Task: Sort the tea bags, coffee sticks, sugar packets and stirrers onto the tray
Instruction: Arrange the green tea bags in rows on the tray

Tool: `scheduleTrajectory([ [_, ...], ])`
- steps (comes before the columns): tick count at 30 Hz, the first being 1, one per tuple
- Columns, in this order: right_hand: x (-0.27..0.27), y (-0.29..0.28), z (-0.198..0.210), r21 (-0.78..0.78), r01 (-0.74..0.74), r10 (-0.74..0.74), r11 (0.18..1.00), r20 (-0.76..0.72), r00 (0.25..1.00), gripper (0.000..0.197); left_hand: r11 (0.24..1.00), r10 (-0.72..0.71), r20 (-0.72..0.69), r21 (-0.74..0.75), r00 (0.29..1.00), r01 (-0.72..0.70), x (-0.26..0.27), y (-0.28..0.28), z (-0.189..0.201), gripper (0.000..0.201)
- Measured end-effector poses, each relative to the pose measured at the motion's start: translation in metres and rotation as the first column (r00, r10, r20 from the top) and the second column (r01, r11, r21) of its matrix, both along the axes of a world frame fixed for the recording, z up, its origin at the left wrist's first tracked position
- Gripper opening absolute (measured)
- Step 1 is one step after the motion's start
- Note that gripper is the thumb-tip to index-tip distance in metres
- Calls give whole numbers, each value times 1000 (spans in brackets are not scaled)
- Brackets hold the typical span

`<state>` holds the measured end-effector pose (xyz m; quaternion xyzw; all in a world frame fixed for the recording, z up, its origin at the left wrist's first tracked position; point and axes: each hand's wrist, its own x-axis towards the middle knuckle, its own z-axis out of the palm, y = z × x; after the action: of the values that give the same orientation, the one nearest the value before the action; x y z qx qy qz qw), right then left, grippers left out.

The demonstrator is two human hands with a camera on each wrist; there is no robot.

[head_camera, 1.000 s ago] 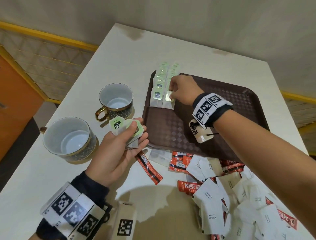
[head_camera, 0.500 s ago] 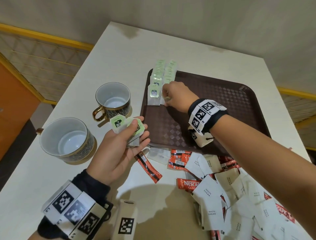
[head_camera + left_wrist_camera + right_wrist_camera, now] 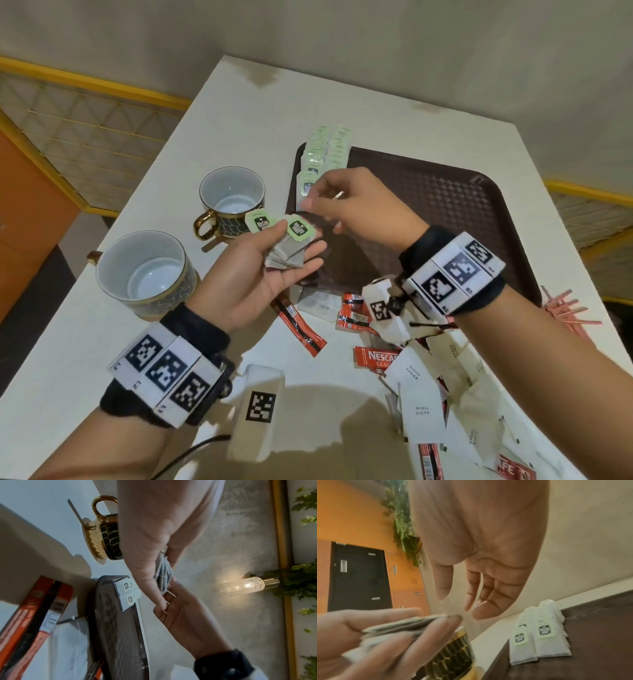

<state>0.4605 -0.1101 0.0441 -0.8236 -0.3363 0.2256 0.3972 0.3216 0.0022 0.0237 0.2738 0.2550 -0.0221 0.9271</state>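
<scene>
My left hand is palm up beside the near left corner of the brown tray. It holds a small stack of tea bags with green tags, thumb on top. My right hand hovers just above that stack, fingers loosely bent and holding nothing. In the right wrist view its fingertips are close over the stack. Two rows of tea bags lie in the tray's far left corner. Coffee sticks and white sugar packets are heaped on the table near me. Pink stirrers lie to the right.
Two empty cups stand left of the tray, a gold-handled one and a larger one. A loose coffee stick lies under my left hand. The white table's edges drop off at left and far side.
My right hand has left the tea bag rows on the tray and drawn back toward me, over the stack in my left hand. My left hand has lifted slightly toward the tray.
</scene>
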Motion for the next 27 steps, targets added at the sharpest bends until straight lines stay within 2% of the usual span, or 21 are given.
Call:
scheduleTrajectory([
  [3, -16, -8, -4, 59, 8, 3, 998, -179, 984, 19, 997, -34, 32, 71, 999, 32, 1, -5, 0, 39],
  [5, -21, -14, -8, 100, 61, -36, 993, -234, 971, 16, 994, -52, 43, 94, 998, 48, 0, -10, 0, 41],
  [10, -24, -37, 4, 185, 223, -192, 957, -168, 967, 10, 991, -130, 117, 2, 985, 130, -7, -17, 0, 39],
  [13, -21, -56, 22, 201, 257, -222, 945, -180, 958, 8, 993, -112, 134, 49, 985, 107, -6, -18, -3, 42],
  [19, -24, -79, 47, 110, 98, -66, 989, -264, 962, 20, 979, -31, 85, 203, 996, 13, 0, -19, -6, 44],
  [23, -28, -66, 35, 128, 121, -96, 984, -183, 978, 16, 958, -49, 106, 286, 993, 17, 2, -23, -5, 48],
  [26, -25, -55, 24, 142, 119, -100, 983, -132, 986, 13, 939, -44, 72, 344, 996, 16, 2, -25, -7, 59],
  [27, -24, -52, 23, 130, 109, -94, 985, -120, 988, 11, 933, -36, 55, 359, 998, 14, 1, -25, -8, 56],
])
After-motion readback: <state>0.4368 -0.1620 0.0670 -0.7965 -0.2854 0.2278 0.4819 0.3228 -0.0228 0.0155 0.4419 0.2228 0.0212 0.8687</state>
